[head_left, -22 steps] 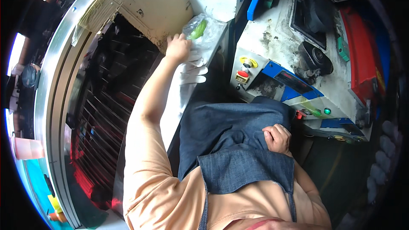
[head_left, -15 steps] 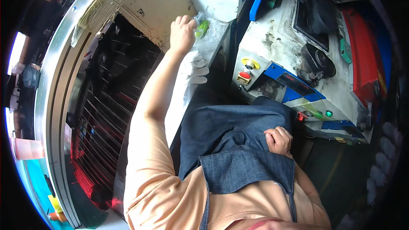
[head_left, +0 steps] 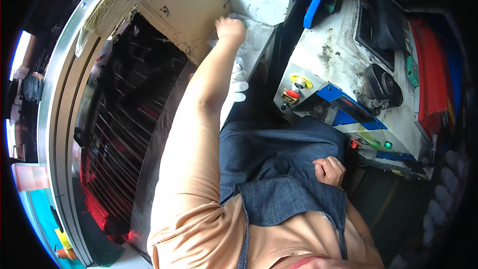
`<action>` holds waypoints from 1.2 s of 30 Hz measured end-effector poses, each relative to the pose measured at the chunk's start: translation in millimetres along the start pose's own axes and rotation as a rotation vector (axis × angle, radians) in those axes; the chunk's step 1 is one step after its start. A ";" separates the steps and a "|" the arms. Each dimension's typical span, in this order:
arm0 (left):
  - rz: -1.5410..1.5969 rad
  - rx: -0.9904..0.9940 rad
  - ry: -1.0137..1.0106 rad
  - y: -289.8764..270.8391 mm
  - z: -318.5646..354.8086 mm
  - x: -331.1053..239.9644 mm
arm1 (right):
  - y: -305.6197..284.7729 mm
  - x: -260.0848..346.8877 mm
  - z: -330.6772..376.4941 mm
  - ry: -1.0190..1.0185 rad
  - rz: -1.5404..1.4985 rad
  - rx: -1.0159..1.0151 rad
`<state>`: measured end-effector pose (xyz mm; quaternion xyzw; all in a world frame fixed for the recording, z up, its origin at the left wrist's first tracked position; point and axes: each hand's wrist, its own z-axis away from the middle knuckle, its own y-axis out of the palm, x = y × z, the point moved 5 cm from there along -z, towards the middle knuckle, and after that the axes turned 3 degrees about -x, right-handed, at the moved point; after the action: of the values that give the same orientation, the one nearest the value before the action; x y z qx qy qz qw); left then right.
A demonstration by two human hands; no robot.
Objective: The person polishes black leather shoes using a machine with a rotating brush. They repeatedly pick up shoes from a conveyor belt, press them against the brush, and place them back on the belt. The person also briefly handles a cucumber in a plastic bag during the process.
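Observation:
My left hand (head_left: 231, 30) reaches far forward to a crumpled clear plastic bag (head_left: 259, 37) on the narrow white ledge. Its fingers are bent down and closed; what they hold, if anything, is hidden beneath the hand. Plastic shows on both sides of the hand, with a trace of green at its far edge. White gloves (head_left: 240, 85) lie on the ledge, partly behind my forearm. My right hand (head_left: 330, 171) rests on my lap over the dark denim apron (head_left: 291, 199), fingers curled in and nothing seen in them.
At left, a dark opening with a row of thin bars (head_left: 124, 134) sits inside a metal frame (head_left: 50, 119). A stained white machine (head_left: 318, 45) on the right carries a red push button (head_left: 291, 94) and a blue bar (head_left: 316, 1). A pink cup (head_left: 31, 177) stands far left.
My left hand has moved to the right and now covers most of the green thing in the bag. My right hand stays on my lap. The whole view has shifted slightly.

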<state>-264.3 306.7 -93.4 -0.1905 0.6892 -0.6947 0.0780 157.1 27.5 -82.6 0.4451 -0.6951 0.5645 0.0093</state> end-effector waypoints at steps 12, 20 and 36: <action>0.444 -0.321 -0.135 -7.3 26.8 30.9 | 5.1 4.0 -3.2 0.013 0.010 0.006; 0.877 -0.628 0.054 -44.1 68.4 57.0 | 8.4 4.3 -4.7 0.020 0.014 0.039; 1.805 -0.451 0.065 -47.9 82.4 78.6 | 10.0 7.0 -10.2 -0.024 0.011 0.076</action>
<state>-298.2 202.8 -35.6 0.4265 0.6970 -0.2253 0.5306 141.6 31.0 -83.1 0.4480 -0.6756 0.5852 -0.0192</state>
